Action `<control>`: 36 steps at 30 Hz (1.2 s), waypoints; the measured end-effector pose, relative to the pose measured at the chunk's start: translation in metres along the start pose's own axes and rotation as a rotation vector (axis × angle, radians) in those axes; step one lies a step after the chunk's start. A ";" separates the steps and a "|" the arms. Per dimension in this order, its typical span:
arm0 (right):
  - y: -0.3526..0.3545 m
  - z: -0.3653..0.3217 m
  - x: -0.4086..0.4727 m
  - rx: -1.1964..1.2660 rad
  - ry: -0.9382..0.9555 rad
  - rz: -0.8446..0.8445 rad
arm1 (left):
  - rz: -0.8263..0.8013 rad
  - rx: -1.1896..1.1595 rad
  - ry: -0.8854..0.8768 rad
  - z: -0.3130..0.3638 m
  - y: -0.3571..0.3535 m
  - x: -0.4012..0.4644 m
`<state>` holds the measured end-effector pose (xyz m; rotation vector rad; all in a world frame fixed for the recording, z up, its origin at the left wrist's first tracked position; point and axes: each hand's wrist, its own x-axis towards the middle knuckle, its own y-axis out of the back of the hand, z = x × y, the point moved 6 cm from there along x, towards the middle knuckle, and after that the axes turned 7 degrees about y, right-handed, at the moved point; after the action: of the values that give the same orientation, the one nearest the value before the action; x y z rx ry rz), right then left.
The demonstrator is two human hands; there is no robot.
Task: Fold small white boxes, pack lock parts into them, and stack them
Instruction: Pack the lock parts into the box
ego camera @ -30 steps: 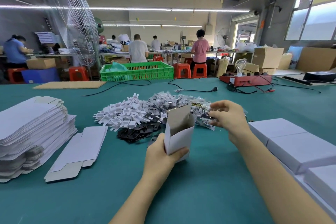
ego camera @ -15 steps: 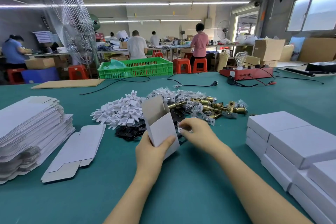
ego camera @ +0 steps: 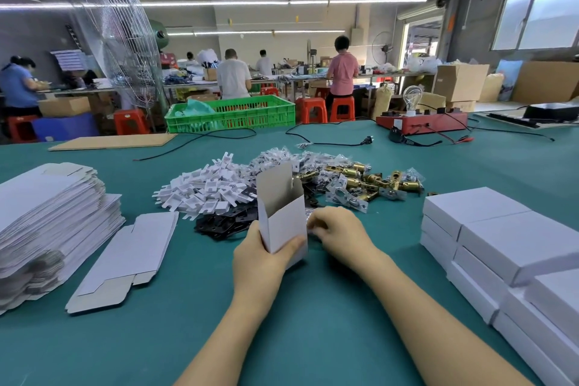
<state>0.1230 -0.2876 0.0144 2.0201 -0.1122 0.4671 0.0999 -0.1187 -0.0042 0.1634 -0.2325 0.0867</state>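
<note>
We hold a small white box (ego camera: 283, 222) upright in our left hand (ego camera: 261, 263), thumb pressed across its front, its top flap standing open above the green table (ego camera: 282, 338). Our right hand (ego camera: 340, 229) sits just beside the box with fingers curled closed; we cannot tell what, if anything, they pinch. Behind the box lie white plastic pieces (ego camera: 203, 189), black plates (ego camera: 224, 222) and brass latches (ego camera: 372, 180). Flat box blanks (ego camera: 50, 222) are stacked at left, closed boxes (ego camera: 501, 238) at right.
</note>
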 end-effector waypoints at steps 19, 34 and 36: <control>0.052 0.037 -0.021 1.617 -0.674 0.177 | -0.200 -0.026 0.022 0.000 -0.012 -0.005; 0.150 -0.042 -0.020 0.256 -0.041 0.085 | -0.390 -0.089 0.018 0.006 -0.024 -0.010; 0.158 -0.059 -0.022 0.186 0.078 0.139 | -0.398 -0.090 0.020 0.008 -0.025 -0.010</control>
<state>0.0433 -0.3151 0.1621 2.1813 -0.1668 0.6647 0.0907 -0.1451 -0.0030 0.1165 -0.1800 -0.3168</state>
